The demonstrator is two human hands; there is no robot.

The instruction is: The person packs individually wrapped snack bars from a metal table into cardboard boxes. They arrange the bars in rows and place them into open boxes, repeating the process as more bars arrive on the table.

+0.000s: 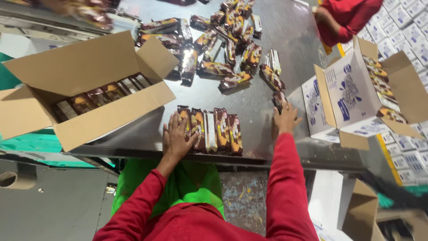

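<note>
A row of several brown biscuit packets point(218, 130) lies side by side at the near edge of a metal table point(254, 102). My left hand point(176, 138) rests flat on the left end of that row, fingers spread over the packets. My right hand point(285, 118) reaches further right and touches a single brown packet point(279, 99) near the table's right edge. An open cardboard box point(89, 85) stands tilted at the left, with a row of the same packets point(102, 96) inside.
Many loose packets point(223, 44) are scattered across the far table. A second open printed carton point(356, 93) with packets stands at the right. Another person's red sleeve and hand point(339, 20) is at the top right. Flat white cartons point(410, 40) lie stacked beyond.
</note>
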